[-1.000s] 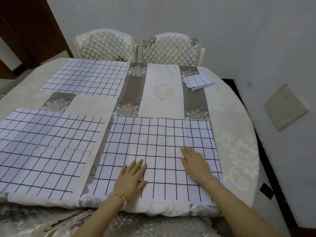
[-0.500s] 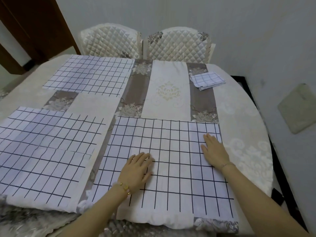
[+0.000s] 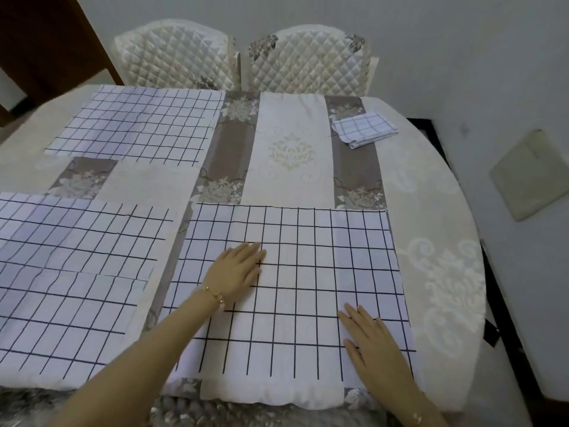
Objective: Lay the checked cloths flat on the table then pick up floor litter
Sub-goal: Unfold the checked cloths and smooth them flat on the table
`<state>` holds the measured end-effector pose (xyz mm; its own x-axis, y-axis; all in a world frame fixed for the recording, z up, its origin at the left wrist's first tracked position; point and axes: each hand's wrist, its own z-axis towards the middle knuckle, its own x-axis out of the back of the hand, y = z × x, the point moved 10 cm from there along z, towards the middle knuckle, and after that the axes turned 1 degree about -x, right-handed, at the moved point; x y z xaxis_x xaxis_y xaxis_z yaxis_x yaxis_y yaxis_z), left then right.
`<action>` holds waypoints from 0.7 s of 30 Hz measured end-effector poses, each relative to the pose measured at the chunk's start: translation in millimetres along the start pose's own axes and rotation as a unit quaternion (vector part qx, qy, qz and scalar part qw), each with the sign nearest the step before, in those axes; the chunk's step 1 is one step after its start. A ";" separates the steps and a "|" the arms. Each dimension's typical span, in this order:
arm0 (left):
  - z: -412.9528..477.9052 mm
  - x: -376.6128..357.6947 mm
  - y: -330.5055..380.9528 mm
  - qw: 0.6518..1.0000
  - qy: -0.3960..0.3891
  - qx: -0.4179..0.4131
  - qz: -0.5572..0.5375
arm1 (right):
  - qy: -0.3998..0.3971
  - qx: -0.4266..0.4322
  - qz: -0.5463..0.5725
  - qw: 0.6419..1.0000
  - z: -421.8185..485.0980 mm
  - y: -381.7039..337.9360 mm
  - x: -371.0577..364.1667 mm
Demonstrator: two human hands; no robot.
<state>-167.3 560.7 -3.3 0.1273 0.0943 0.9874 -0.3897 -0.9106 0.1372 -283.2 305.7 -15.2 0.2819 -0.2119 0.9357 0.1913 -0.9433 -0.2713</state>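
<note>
A white checked cloth [image 3: 308,241] lies spread flat on the near right of the table [image 3: 446,235]. My left hand [image 3: 237,269] presses flat on its left-middle, fingers straight. My right hand [image 3: 369,340] lies flat on its near right part. Two more checked cloths are spread out, one at the near left [image 3: 70,272] and one at the far left [image 3: 138,124]. A small folded checked cloth [image 3: 365,129] sits at the far right.
Two quilted cream chairs, one on the left [image 3: 175,53] and one on the right [image 3: 311,60], stand behind the table against the pale wall. A beige panel [image 3: 532,174] is on the right wall. A strip of dark floor [image 3: 505,318] runs along the table's right side. A brown door [image 3: 46,41] is at far left.
My right hand has slid back toward me along the cloth's right side. My left hand has moved a little farther up the cloth. The camera has come closer.
</note>
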 end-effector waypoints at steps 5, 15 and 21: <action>10.6 7.6 -95.0 0.989 -0.034 0.141 -0.035 | -0.015 -0.007 0.011 1.000 -0.7 -0.3 -5.4; -9.2 31.3 -83.4 0.977 -0.073 0.197 -0.026 | -0.005 0.016 0.054 0.998 -2.2 -4.6 -1.4; -59.4 40.8 19.9 0.962 -0.027 0.180 -0.201 | -0.011 -0.060 0.262 0.963 -13.7 7.4 33.6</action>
<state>-224.1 570.3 44.4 0.2520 0.4564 0.8534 0.0417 -0.8861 0.4616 -285.1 288.1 17.3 0.3304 -0.6622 0.6726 -0.0914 -0.7317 -0.6755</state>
